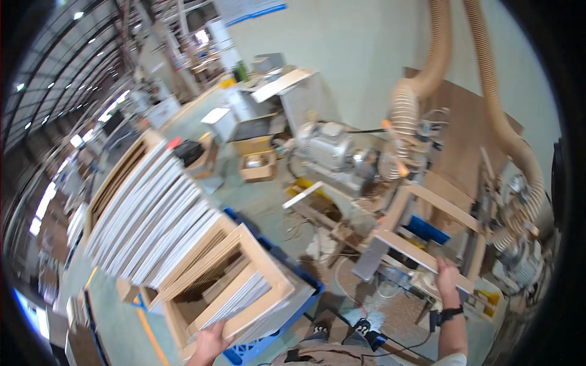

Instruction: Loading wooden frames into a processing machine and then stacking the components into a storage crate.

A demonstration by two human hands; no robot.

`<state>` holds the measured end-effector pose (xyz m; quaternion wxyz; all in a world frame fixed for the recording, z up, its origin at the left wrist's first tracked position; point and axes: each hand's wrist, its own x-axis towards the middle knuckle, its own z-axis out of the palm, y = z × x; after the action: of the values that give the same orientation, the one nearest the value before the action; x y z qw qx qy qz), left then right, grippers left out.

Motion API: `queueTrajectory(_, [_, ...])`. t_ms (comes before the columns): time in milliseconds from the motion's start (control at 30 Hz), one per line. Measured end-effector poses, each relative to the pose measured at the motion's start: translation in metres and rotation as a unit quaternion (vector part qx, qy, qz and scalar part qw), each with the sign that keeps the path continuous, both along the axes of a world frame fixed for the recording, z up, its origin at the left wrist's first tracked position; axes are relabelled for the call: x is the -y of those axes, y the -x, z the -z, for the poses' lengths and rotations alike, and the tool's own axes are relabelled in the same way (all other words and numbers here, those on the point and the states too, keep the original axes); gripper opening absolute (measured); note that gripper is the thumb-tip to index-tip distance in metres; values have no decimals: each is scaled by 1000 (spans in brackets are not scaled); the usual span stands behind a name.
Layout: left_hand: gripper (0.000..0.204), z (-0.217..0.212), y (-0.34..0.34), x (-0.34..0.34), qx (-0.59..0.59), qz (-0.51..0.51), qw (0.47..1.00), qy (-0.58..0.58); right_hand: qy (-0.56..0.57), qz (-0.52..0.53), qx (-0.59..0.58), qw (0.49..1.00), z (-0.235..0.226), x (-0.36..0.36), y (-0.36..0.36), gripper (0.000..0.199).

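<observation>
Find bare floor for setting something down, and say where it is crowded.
Bare green floor shows between the blue plastic pallet and open brown cardboard box. More lies left of the pale rectangular wooden frame at the left hand. It is crowded around the silver metal motor and beige ribbed hoses.

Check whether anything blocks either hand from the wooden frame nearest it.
Nothing visible does. The left hand is on the near edge of the left wooden frame, and the right hand is on the near rail of the right wooden frame.
</observation>
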<state>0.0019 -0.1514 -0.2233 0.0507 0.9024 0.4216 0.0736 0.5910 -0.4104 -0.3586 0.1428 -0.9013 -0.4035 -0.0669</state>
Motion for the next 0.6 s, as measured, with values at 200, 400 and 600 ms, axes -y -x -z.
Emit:
queueTrajectory(200, [57,30,12,-38,-11,-92,995,-42,15,5,3,1000,-12,-2,8,64])
queueTrajectory(400, [63,23,-8,-63,-42,-206,978,-15,-201,83,-5,976,-54,48,49,52])
queueTrajectory(600, [63,-5,-32,-67,-115,3,973,-198,-344,532,54,772,40,223,112,47])
